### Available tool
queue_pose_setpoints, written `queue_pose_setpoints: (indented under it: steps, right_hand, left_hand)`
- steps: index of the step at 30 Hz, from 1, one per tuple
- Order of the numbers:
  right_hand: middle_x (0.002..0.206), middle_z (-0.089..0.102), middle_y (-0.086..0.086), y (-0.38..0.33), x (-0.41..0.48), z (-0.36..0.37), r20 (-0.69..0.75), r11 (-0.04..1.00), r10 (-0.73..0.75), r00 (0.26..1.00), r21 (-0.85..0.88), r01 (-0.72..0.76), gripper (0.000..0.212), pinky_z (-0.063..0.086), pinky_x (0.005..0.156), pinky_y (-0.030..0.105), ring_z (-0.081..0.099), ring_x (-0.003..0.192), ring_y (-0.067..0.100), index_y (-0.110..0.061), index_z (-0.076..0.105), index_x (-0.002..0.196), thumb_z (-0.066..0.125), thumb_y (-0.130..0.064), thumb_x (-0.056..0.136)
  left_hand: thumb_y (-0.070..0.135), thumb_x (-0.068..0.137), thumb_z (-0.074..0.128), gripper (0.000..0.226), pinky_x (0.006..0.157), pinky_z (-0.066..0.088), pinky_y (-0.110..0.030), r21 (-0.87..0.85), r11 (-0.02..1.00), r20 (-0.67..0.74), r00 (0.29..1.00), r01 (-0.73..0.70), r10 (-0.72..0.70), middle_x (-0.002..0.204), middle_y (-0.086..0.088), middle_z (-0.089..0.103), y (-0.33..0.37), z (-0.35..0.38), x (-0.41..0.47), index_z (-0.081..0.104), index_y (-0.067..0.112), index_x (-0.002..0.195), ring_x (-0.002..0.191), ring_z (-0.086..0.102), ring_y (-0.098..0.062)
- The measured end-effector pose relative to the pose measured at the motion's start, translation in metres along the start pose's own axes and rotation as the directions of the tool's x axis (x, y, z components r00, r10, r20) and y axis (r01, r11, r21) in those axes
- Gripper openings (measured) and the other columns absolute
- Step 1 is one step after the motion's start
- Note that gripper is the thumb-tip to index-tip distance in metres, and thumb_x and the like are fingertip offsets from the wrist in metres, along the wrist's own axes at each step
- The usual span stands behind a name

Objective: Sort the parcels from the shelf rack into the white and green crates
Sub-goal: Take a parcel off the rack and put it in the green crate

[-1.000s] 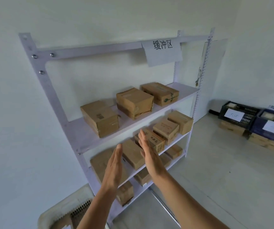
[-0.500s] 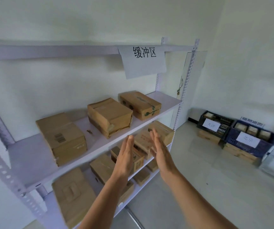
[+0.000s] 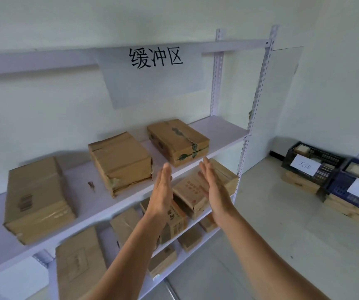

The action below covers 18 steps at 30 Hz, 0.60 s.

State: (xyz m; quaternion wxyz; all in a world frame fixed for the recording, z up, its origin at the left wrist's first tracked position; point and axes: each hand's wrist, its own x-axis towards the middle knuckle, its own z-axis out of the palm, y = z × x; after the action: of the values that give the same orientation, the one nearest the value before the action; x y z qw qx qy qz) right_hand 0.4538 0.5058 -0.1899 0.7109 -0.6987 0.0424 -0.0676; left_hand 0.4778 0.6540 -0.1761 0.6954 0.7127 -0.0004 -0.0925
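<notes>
A white shelf rack holds cardboard parcels. Three sit on its upper board: a left parcel, a dented middle parcel and a right parcel with green tape. Several smaller parcels lie on the lower boards. My left hand and my right hand are raised side by side with straight fingers, palms facing each other, just in front of the upper board's edge below the green-taped parcel. Neither hand touches a parcel. No white or green crate shows.
A paper sign hangs from the rack's top rail. On the floor at the right stand a black crate and a blue crate, each with a paper label and resting on cardboard boxes. Bare floor lies between rack and crates.
The view has closed in on the rack and the white crate at the lower left has left the picture. Both hands have risen from the lower shelves to the upper board's edge, still empty.
</notes>
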Motion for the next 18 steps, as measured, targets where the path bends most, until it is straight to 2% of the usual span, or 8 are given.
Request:
queue_pose_setpoints:
  steps: [2, 5, 7, 10, 14, 18]
  right_hand:
    - [0.172, 0.028, -0.021, 0.0, 0.019, -0.025, 0.016, 1.0, 0.002, 1.0, 0.01, -0.003, 0.077, 0.027, 0.123, 0.032, 0.031, 0.155, 0.003, -0.051, 0.021, 0.163, 0.024, -0.083, 0.093]
    - [0.168, 0.035, -0.021, 0.002, 0.049, -0.06, 0.009, 1.0, 0.01, 1.0, 0.021, -0.011, 0.066, 0.025, 0.13, 0.043, 0.037, 0.152, 0.001, -0.05, 0.027, 0.161, 0.025, -0.074, 0.1]
    - [0.168, 0.037, -0.019, 0.002, 0.066, -0.079, 0.022, 0.999, 0.036, 0.999, 0.022, -0.037, 0.068, 0.026, 0.131, 0.046, 0.038, 0.152, 0.003, -0.047, 0.026, 0.163, 0.025, -0.073, 0.101]
    - [0.172, 0.029, -0.017, 0.002, 0.092, -0.1, 0.059, 0.999, 0.035, 0.998, 0.029, -0.037, 0.08, 0.024, 0.13, 0.046, 0.034, 0.155, 0.007, -0.044, 0.022, 0.166, 0.025, -0.076, 0.093]
    - [0.174, 0.026, -0.013, 0.002, 0.134, -0.115, 0.102, 0.998, 0.041, 0.994, 0.04, -0.046, 0.081, 0.022, 0.131, 0.046, 0.03, 0.157, 0.01, -0.041, 0.021, 0.166, 0.026, -0.074, 0.093]
    - [0.174, 0.025, -0.012, 0.009, 0.185, -0.125, 0.117, 0.998, 0.056, 0.992, 0.028, -0.06, 0.086, 0.023, 0.131, 0.045, 0.027, 0.159, 0.012, -0.038, 0.022, 0.167, 0.029, -0.074, 0.089]
  left_hand:
    - [0.08, 0.099, 0.034, 0.087, 0.125, 0.031, -0.046, -0.016, 1.0, -0.039, 0.999, 0.014, -0.014, 0.171, 0.001, 0.04, 0.006, 0.022, 0.014, 0.037, 0.026, 0.167, 0.156, 0.038, -0.023]
    - [0.075, 0.103, 0.033, 0.082, 0.129, 0.03, -0.056, -0.012, 1.0, -0.126, 0.992, 0.004, -0.006, 0.17, -0.002, 0.041, 0.012, 0.048, 0.035, 0.037, 0.024, 0.167, 0.155, 0.04, -0.025]
    - [0.071, 0.105, 0.032, 0.079, 0.129, 0.028, -0.059, -0.019, 1.0, -0.159, 0.987, -0.003, 0.0, 0.172, -0.004, 0.039, 0.017, 0.06, 0.049, 0.034, 0.023, 0.168, 0.156, 0.04, -0.025]
    - [0.068, 0.107, 0.032, 0.078, 0.128, 0.029, -0.059, -0.034, 0.999, -0.202, 0.979, -0.014, 0.007, 0.173, -0.006, 0.036, 0.021, 0.07, 0.071, 0.032, 0.02, 0.169, 0.156, 0.039, -0.026]
    - [0.068, 0.107, 0.032, 0.078, 0.126, 0.033, -0.054, -0.03, 0.999, -0.264, 0.964, -0.018, 0.009, 0.175, -0.003, 0.033, 0.021, 0.072, 0.108, 0.03, 0.021, 0.169, 0.158, 0.035, -0.026]
    - [0.065, 0.108, 0.035, 0.075, 0.131, 0.025, -0.058, -0.007, 0.999, -0.357, 0.934, -0.038, 0.033, 0.175, -0.005, 0.032, 0.019, 0.065, 0.159, 0.031, 0.02, 0.168, 0.16, 0.032, -0.025]
